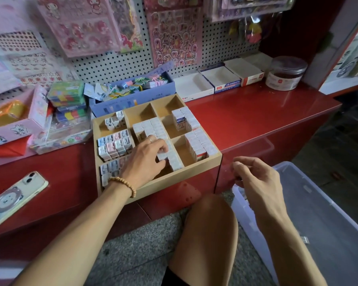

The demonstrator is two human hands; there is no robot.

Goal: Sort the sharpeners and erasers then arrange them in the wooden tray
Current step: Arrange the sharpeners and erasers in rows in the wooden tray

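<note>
The counter (256, 112) is a glossy deep red, and the wooden tray (174, 185) on it a pale tan. Its white boxed erasers (196, 141) carry blue and red print, while those on the left (114, 144) show pink and grey pictures. Behind sits a lavender box (132, 100), a white pegboard (116, 62) dotted with black holes, and pink sticker sheets (174, 36). The phone (15, 198) is cream with a bear-face ring, and the wrist beads (124, 183) are light brown.
</note>
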